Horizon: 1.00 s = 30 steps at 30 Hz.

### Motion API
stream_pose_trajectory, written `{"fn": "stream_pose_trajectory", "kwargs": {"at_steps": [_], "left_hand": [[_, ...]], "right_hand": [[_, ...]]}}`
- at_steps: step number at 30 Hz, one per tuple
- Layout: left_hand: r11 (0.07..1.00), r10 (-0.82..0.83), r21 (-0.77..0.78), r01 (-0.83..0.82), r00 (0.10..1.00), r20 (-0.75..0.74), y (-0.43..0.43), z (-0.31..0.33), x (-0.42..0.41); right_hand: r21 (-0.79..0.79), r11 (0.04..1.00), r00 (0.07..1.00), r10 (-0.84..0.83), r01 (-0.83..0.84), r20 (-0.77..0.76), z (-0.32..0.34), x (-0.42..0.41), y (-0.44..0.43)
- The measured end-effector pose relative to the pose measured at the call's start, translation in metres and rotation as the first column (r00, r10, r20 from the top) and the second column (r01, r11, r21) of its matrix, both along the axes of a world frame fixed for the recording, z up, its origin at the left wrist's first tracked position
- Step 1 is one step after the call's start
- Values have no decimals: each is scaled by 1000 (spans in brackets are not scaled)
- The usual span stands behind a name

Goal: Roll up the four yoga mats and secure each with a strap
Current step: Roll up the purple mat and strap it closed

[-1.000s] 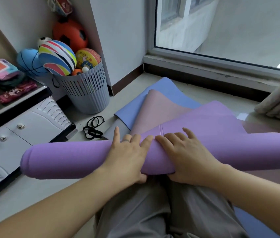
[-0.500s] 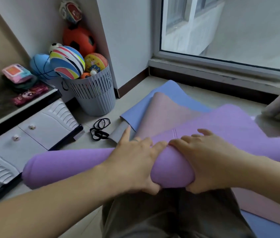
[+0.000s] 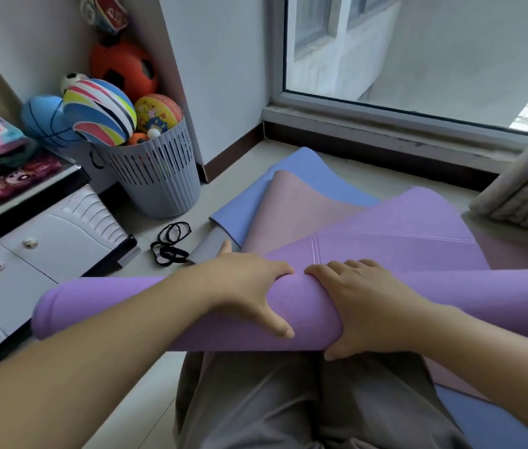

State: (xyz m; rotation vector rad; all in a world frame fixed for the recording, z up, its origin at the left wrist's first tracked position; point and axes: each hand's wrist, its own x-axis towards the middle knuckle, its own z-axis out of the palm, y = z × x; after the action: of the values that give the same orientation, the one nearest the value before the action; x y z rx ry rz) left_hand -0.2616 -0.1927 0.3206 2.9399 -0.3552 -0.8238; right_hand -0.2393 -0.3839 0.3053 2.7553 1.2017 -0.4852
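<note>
Purple foam had wound thicker: the purple mat roll (image 3: 146,306) lay across the person's knees, its loose tail running over the pink mat (image 3: 295,205) and blue mat (image 3: 308,176). The left hand (image 3: 243,286) and right hand (image 3: 363,306), flat a second earlier, gripped its middle, fingers curled over, thumbs on the near side. Rolling looked about half done, with the black straps (image 3: 172,243) untouched on the floor.
</note>
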Motion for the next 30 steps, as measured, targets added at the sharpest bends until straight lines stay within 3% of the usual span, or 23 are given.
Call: {"fn": "stream_pose_trajectory", "kwargs": {"at_steps": [2,4,6,10,15,19,22,24,27,28,30], "left_hand": [[983,-106,164,78,979,174,-9,-10,-11],[968,-137,236,81,964,229,-13,-20,-19],[988,-84,148,53,974,209,-6,-19,-14],[1000,2,-3,-2,995,103,9,-11,3],[952,-164,298,65,934,318,-14,-27,-8],[967,-120,255,30,930,348,-9,-22,1],[958,-175,283,37,859,481,-2,4,5],[945,-240,325,35,750,617,5,25,9],[954,-247,300,5,581,776,13,42,11],[955,-236,297,-8,585,776,13,44,10],[948,-210,316,-30,687,696,7,47,0]], "right_hand": [[13,1000,996,-27,28,-84,2,15,3],[12,1000,993,-18,20,-118,3,24,5],[10,1000,998,-10,10,-59,2,21,5],[83,996,972,19,-40,236,-16,5,-1],[79,997,996,-14,7,91,-11,28,3],[79,997,1000,-18,17,5,0,41,8],[242,969,967,-21,-42,253,9,45,6],[419,902,903,-93,-102,419,19,50,5],[534,831,841,-169,-159,514,30,56,11],[537,828,840,-169,-163,515,31,55,13],[498,854,874,-123,-147,469,31,48,13]]}}
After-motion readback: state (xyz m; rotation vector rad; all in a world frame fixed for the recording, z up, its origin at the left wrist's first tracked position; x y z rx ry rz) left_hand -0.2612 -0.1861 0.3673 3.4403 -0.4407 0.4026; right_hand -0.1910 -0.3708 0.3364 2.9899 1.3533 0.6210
